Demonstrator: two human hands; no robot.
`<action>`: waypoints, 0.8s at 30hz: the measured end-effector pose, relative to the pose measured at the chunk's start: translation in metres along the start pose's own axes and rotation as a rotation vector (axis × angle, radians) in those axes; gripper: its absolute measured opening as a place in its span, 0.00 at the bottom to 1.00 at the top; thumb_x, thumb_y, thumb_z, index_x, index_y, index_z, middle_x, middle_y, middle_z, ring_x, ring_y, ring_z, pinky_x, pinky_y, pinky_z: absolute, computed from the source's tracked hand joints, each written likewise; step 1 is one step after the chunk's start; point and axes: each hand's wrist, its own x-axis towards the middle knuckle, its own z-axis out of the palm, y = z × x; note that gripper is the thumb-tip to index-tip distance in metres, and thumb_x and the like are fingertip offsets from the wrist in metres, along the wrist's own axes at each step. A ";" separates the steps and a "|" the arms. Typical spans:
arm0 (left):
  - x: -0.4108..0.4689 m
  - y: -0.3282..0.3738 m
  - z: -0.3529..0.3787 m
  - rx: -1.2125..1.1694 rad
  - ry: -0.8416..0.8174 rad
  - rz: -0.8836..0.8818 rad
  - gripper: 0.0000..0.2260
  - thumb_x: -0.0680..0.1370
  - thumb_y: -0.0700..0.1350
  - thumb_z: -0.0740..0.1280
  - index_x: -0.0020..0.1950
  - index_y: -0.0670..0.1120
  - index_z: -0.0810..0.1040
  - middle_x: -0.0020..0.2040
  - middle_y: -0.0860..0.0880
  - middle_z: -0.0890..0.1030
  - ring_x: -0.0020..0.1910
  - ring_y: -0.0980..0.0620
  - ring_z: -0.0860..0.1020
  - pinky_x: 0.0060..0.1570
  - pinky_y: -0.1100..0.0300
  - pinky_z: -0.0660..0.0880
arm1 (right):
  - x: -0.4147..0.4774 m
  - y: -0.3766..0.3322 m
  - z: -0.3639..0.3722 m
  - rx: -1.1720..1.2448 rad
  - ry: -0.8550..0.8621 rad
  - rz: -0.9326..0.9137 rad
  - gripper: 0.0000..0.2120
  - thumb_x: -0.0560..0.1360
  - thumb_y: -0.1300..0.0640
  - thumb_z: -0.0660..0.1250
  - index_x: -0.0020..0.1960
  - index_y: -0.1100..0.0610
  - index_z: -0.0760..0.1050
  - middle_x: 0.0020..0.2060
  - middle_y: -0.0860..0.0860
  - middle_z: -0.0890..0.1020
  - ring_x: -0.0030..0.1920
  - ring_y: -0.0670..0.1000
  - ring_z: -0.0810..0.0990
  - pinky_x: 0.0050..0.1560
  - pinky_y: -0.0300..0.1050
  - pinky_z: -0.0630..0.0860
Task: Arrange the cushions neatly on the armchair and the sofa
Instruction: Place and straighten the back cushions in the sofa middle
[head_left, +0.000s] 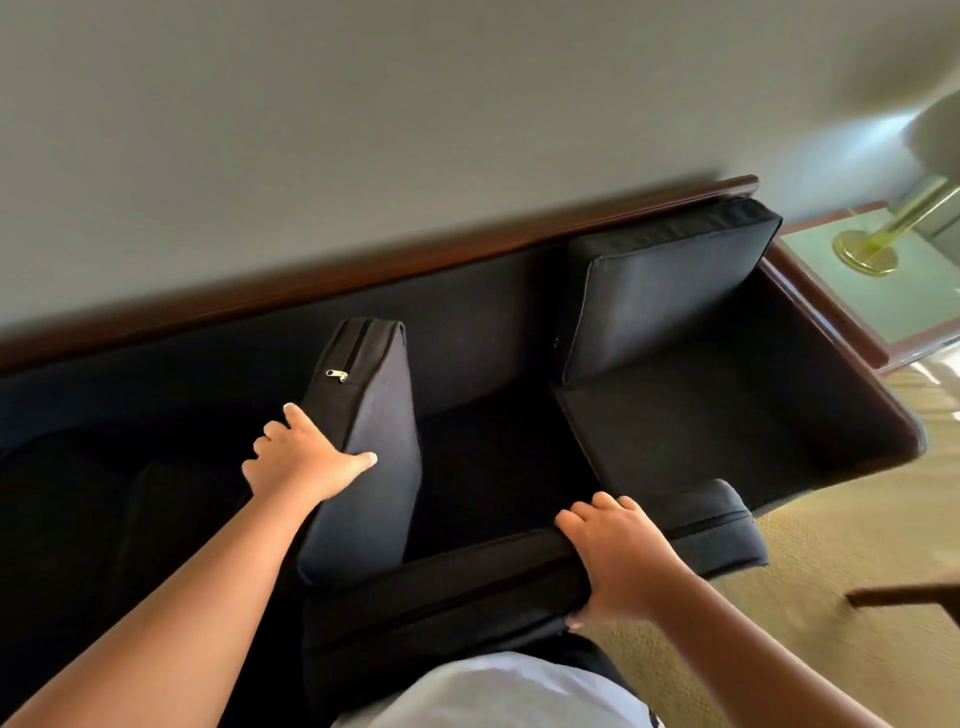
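A dark sofa (467, 312) with a brown wooden frame runs along the wall. My left hand (301, 462) grips the upper edge of a dark cushion (371, 467) that stands on its side, zipper facing up, in the middle of the seat. My right hand (618, 556) grips the front edge of a flat seat cushion (675, 431) at the sofa's right end. A back cushion (665, 291) leans upright against the backrest behind that seat cushion. Another dark cushion (452, 592) lies across the front, just below my hands.
A side table (893, 306) with a glass top and a brass lamp base (865, 252) stands to the right of the sofa. Beige carpet (831, 649) covers the floor on the right. A dark wooden piece (904, 595) juts in at the right edge.
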 end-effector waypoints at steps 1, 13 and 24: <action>0.000 0.003 -0.002 -0.014 -0.007 -0.017 0.55 0.62 0.74 0.74 0.77 0.43 0.58 0.71 0.40 0.69 0.68 0.38 0.71 0.62 0.43 0.73 | 0.002 0.000 -0.001 0.003 0.013 0.009 0.45 0.55 0.25 0.71 0.66 0.44 0.69 0.57 0.43 0.76 0.58 0.51 0.72 0.60 0.51 0.70; -0.021 -0.008 -0.003 -0.054 -0.033 0.120 0.34 0.69 0.61 0.76 0.64 0.46 0.64 0.61 0.46 0.76 0.55 0.43 0.79 0.44 0.52 0.75 | 0.063 0.008 -0.062 0.292 -0.465 0.022 0.65 0.46 0.14 0.66 0.78 0.42 0.60 0.74 0.48 0.67 0.72 0.57 0.68 0.72 0.56 0.65; -0.086 0.006 0.059 0.002 -0.048 0.695 0.45 0.67 0.61 0.76 0.78 0.56 0.57 0.71 0.56 0.68 0.69 0.51 0.69 0.71 0.51 0.62 | 0.150 -0.035 -0.076 -0.145 -0.273 -0.392 0.56 0.58 0.36 0.80 0.78 0.45 0.56 0.69 0.47 0.72 0.69 0.56 0.72 0.67 0.56 0.69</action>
